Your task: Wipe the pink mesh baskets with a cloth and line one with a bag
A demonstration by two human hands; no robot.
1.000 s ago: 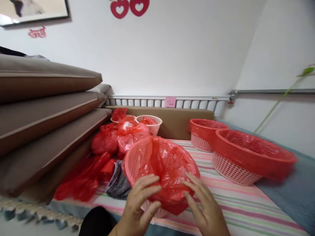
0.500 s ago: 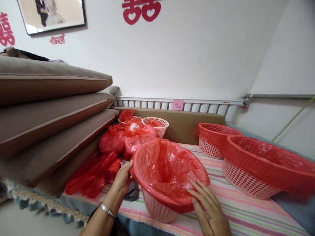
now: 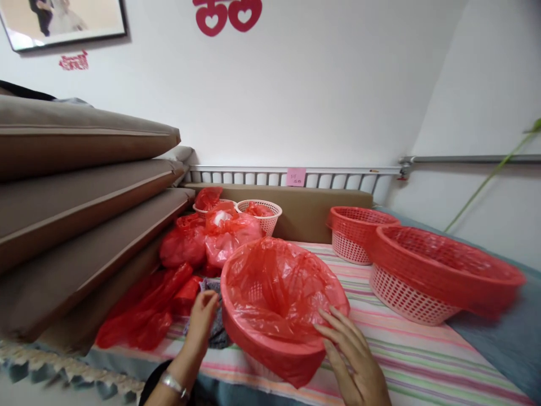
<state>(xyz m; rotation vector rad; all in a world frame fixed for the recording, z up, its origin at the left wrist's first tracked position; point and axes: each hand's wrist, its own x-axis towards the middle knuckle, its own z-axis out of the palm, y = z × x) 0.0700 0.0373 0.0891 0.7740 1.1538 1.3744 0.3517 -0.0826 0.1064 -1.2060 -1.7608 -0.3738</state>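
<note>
In front of me stands a plastic basket lined with a red plastic bag point(image 3: 287, 282), the bag's edge folded down over the rim. My right hand point(image 3: 355, 355) lies against the basket's near right rim, fingers stretched out and spread on the red plastic. My left hand point(image 3: 203, 316) is off the rim, a little to the left of it. Its fingers are curled in and nothing shows between them. A grey cloth item point(image 3: 217, 327) lies behind that hand, partly hidden by the basket. Loose red plastic bags point(image 3: 147, 310) spread out to the left.
Two more red-lined baskets, a smaller one point(image 3: 353, 248) and a larger one point(image 3: 414, 299), stand right on the striped sheet point(image 3: 422, 361). Filled red bags point(image 3: 228, 242) and a white basket point(image 3: 270, 217) sit at the back. Stacked cushions point(image 3: 84, 208) rise at left.
My left hand has let go of the basket's left rim and moved slightly left and down. The bag's edge now hangs lower over the basket's front. The view has shifted slightly right.
</note>
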